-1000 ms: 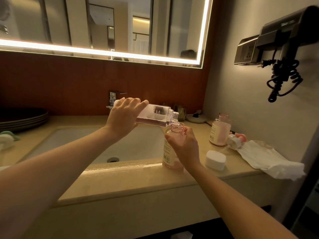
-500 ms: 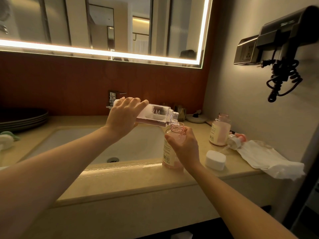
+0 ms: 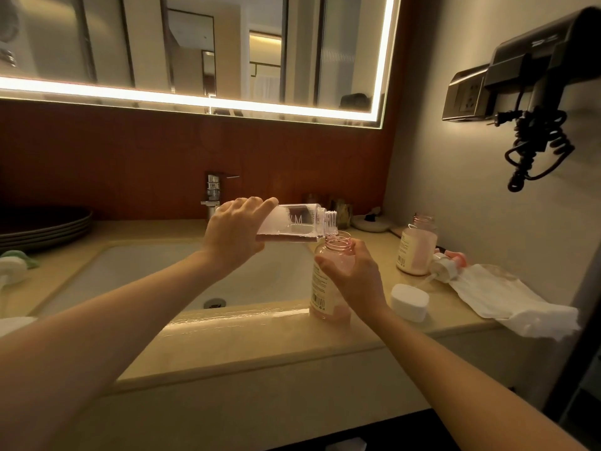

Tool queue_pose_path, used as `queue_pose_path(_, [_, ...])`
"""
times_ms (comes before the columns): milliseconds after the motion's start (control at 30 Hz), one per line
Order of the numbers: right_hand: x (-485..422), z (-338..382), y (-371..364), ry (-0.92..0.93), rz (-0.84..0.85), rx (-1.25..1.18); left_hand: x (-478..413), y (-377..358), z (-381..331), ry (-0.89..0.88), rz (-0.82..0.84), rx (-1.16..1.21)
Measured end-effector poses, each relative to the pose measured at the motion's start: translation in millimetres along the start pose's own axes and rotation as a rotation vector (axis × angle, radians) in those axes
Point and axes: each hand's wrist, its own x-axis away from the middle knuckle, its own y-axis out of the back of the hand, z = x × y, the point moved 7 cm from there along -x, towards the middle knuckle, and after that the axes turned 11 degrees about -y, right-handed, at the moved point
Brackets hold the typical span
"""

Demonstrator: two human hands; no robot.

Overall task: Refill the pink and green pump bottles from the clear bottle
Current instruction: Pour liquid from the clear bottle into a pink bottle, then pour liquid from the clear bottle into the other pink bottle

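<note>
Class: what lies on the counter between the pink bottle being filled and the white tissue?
A white cap sits there, between the held pink bottle and the white tissue; the head view shows it.

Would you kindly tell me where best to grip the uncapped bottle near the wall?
Grip the uncapped bottle round its cylindrical body, below the threaded neck, probably from the front-left: it stands upright, with the pump head lying at its right.

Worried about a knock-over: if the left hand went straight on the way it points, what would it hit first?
Probably the pink bottle in the right hand: the left hand aims its clear bottle at that neck. Depth unclear.
</note>
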Motion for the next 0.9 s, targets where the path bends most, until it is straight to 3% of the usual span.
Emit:
queue_pose_path(267, [-23, -20, 20, -0.043, -0.045, 0.062, 15, -37, -18, 0.182, 0.143, 0.343])
queue_pose_path(533, [-66, -46, 24, -0.142, -0.032, 0.198, 21, -84, -18, 0.448, 0.183, 0.62])
queue_pose_path(900, [-116, -58, 15, -0.259, 0.033, 0.375, 21, -115, -19, 0.546, 0.162, 0.703])
